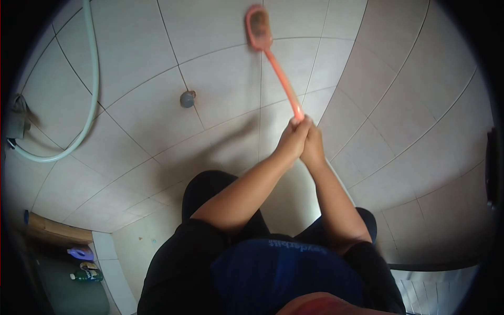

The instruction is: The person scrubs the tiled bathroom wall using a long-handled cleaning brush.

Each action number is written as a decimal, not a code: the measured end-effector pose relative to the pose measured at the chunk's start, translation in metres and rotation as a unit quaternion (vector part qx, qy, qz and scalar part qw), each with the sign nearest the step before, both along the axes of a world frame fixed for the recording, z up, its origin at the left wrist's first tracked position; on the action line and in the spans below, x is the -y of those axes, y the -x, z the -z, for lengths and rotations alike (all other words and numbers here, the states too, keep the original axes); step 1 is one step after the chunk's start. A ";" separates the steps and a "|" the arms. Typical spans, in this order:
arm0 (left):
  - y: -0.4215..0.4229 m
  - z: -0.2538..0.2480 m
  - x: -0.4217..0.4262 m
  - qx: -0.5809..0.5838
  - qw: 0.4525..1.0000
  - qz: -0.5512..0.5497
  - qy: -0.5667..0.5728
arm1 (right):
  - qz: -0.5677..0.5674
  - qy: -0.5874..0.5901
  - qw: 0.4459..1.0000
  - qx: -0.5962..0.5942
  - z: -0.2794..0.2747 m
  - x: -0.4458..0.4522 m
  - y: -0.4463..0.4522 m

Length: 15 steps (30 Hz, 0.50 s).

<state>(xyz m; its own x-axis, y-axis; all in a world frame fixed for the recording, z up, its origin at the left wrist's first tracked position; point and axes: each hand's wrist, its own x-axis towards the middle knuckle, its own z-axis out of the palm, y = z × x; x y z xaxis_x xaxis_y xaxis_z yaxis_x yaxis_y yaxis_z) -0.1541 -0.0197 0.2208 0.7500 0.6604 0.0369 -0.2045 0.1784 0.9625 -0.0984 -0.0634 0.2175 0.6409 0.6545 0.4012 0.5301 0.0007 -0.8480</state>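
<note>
A pink long-handled scrub brush (284,84) reaches up across the tiled wall. Its oval head, with dark bristles facing me, is at the top of the head view; whether it touches the tiles I cannot tell. My left hand (293,140) is closed round the lower end of the handle. Pressed close beside it, my right hand (313,143) is wrapped on the same end, its fingers partly hidden. Both arms stretch forward and meet at the handle.
White wall tiles (220,89) carry a grey round fitting (187,99). At left, a pale hose (95,79) loops down to a wall unit (19,123). A purple bottle (81,254) and a green bottle (86,275) stand lower left. A dark object (491,168) is at the right edge.
</note>
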 end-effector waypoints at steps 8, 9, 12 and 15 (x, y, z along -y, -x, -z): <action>0.008 0.207 0.030 -0.191 0.979 -0.068 -0.011 | -0.007 0.039 0.997 -0.067 0.176 0.035 0.032; 0.009 0.196 0.032 -0.203 0.978 -0.048 0.009 | -0.006 0.043 0.997 -0.066 0.176 0.036 0.029; 0.002 0.097 0.021 -0.088 0.995 -0.029 0.030 | -0.008 0.017 0.999 -0.050 0.103 0.024 0.012; -0.006 0.027 0.007 0.018 0.999 -0.040 -0.001 | -0.016 0.013 0.999 -0.051 0.008 0.014 0.009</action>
